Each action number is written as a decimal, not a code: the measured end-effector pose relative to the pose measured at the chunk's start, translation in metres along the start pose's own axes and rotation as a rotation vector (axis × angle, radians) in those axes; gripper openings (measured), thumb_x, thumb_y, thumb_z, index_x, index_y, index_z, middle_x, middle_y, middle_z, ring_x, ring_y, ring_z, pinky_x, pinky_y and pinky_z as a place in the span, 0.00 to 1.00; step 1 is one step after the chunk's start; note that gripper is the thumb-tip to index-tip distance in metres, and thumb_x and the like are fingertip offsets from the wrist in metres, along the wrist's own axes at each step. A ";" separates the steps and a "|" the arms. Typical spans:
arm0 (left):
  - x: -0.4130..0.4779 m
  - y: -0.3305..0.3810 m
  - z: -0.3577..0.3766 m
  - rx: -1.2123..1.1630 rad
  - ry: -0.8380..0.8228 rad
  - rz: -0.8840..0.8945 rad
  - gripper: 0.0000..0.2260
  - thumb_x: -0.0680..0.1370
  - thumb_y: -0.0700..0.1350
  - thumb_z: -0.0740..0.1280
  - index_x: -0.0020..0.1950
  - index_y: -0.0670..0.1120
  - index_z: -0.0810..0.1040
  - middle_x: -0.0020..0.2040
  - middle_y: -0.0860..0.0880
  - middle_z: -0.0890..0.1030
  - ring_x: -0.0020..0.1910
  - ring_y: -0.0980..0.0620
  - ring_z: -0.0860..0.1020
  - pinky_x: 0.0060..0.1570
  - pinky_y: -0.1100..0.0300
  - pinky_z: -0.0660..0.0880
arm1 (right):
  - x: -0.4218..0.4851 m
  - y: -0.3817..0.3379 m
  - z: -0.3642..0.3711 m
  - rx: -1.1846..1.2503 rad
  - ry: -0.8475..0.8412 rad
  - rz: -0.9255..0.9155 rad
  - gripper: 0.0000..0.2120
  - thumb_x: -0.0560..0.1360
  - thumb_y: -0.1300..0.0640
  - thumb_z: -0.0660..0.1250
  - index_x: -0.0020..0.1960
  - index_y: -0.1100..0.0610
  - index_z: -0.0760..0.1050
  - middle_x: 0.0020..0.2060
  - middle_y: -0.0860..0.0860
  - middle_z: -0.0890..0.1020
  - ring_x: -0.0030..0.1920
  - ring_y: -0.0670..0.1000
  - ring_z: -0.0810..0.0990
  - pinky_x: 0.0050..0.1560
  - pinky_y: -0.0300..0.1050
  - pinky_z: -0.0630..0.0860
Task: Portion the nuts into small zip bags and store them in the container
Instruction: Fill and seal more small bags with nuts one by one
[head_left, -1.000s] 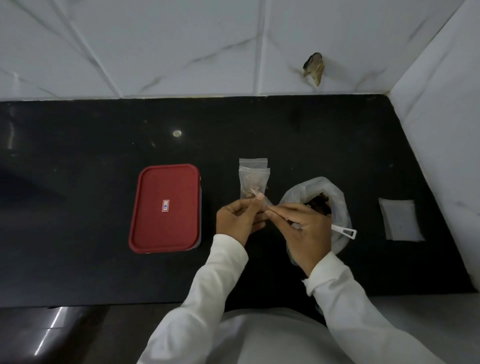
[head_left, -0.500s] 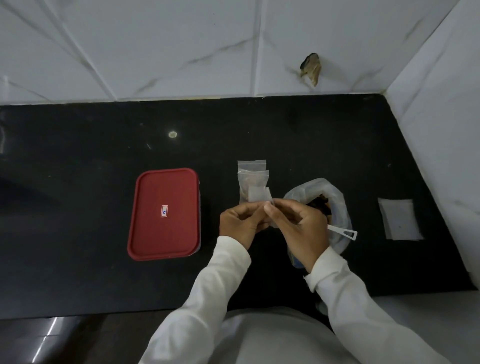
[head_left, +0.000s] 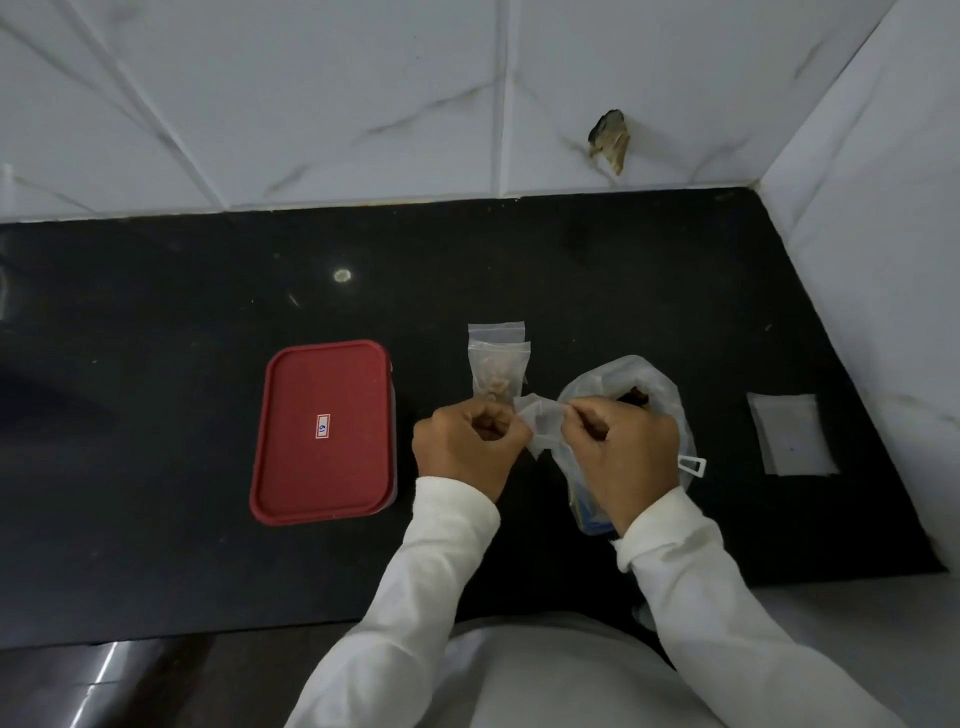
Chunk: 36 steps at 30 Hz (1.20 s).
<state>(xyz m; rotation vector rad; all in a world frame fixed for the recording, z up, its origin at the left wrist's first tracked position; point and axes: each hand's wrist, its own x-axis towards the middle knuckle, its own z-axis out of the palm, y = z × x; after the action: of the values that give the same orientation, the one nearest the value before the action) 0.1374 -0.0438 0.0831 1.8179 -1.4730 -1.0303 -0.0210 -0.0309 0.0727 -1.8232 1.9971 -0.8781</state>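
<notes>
- Head view: the left hand (head_left: 467, 449) and the right hand (head_left: 626, 460) each pinch an edge of an empty small zip bag (head_left: 540, 423) just above the tabletop (head_left: 571, 270). They seem to be parting its mouth. Next, nuts must come from the large nut bag (head_left: 597, 379) behind the right hand.
- Filled bags (head_left: 498, 364) lie just beyond the hands. The container (head_left: 322, 431) sits to the left, and its closed lid would block storing.
</notes>
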 end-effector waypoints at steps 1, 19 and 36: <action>0.000 0.001 0.000 0.061 0.003 0.050 0.05 0.73 0.46 0.74 0.40 0.54 0.79 0.37 0.58 0.80 0.36 0.63 0.79 0.38 0.75 0.71 | 0.000 0.000 0.000 -0.017 -0.003 -0.014 0.06 0.74 0.56 0.70 0.39 0.55 0.81 0.31 0.48 0.80 0.31 0.45 0.78 0.39 0.42 0.78; 0.025 -0.021 0.034 -0.063 -0.270 0.216 0.24 0.68 0.48 0.79 0.60 0.57 0.72 0.59 0.57 0.75 0.59 0.57 0.75 0.60 0.57 0.76 | 0.013 -0.023 -0.033 0.021 -0.071 -0.143 0.05 0.72 0.61 0.73 0.43 0.55 0.78 0.33 0.43 0.76 0.31 0.39 0.75 0.30 0.31 0.71; 0.016 -0.032 0.032 0.124 -0.247 0.418 0.27 0.69 0.53 0.77 0.64 0.55 0.70 0.59 0.58 0.72 0.60 0.56 0.72 0.59 0.50 0.75 | 0.026 -0.027 -0.042 -0.074 -0.408 -0.079 0.04 0.72 0.63 0.70 0.39 0.62 0.77 0.31 0.51 0.76 0.39 0.60 0.79 0.42 0.54 0.75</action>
<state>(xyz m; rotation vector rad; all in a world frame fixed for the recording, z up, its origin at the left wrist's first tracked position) 0.1285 -0.0516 0.0363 1.4056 -1.9988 -0.9900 -0.0288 -0.0462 0.1257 -1.9447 1.7296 -0.4097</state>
